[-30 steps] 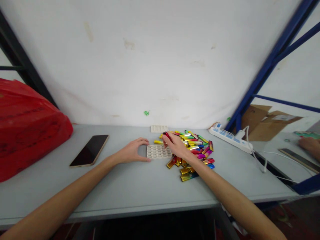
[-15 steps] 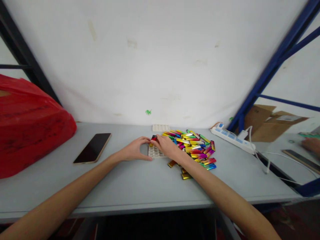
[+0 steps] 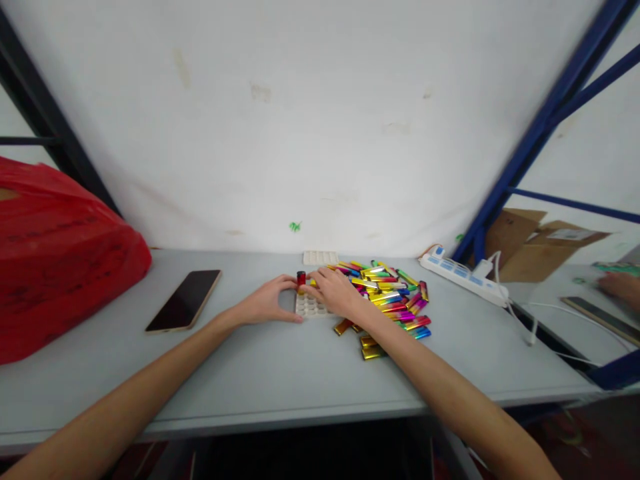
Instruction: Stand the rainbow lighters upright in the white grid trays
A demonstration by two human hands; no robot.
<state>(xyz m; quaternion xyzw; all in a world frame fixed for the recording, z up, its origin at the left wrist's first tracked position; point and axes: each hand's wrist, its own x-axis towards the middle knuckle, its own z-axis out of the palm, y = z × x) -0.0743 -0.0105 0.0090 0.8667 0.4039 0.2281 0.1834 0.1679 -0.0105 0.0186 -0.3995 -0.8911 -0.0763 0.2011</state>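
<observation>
A pale tray (image 3: 311,307) with rows of small slots lies on the table between my hands. At its far left corner a red and yellow lighter (image 3: 301,281) with a black top stands upright. My left hand (image 3: 265,301) curves around the tray's left side, thumb and fingers apart; its fingertips are close to the lighter, and whether they touch it I cannot tell. Over the tray's right part is my right hand (image 3: 334,291), closed, with a bit of yellow, seemingly another lighter (image 3: 313,283), between thumb and fingers. A pile of shiny coloured lighters (image 3: 393,300) lies just right of it.
Another pale tray (image 3: 321,257) rests against the wall. A phone (image 3: 184,300) and a red plastic bag (image 3: 65,260) are on the left. A power strip (image 3: 463,278) with cables, a blue frame (image 3: 530,147), a cardboard box (image 3: 535,247) and another person's hand (image 3: 620,285) are on the right.
My right hand has let go of the red and yellow lighter and shifted slightly right. That lighter now stands upright at the tray's corner. My left hand has stayed nearly still.
</observation>
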